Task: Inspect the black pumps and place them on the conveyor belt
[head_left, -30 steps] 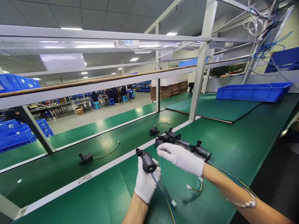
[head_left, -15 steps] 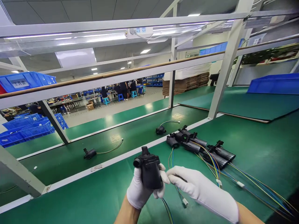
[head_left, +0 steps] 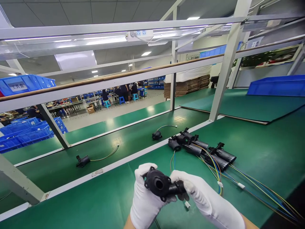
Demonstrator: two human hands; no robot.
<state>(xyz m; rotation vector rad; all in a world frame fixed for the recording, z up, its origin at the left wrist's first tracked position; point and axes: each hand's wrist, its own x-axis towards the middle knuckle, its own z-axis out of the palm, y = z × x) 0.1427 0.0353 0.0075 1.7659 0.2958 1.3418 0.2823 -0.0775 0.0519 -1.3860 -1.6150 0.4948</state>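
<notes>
A small black water pump [head_left: 156,181] is in my gloved left hand [head_left: 145,197], whose fingers wrap round its body. The pump's round face with a central hole points up toward me, and its side port sticks out to the right. My right hand [head_left: 195,194], also in a white glove, has its fingers closed on the end of that side port. Below the port a white connector [head_left: 187,205] shows. Most of the held pump's body and wires are hidden by the gloves.
Several like pumps [head_left: 202,149] lie piled on the green bench to the right, their coloured wires [head_left: 264,187] trailing rightward. Beyond a white rail [head_left: 133,159], two pumps [head_left: 83,161] sit apart on a green belt. Metal posts [head_left: 225,63] and a blue bin [head_left: 276,86] stand farther off.
The pump has been turned from upright so its round face now shows. My right hand has come onto its side port. The two pumps on the belt have shifted left.
</notes>
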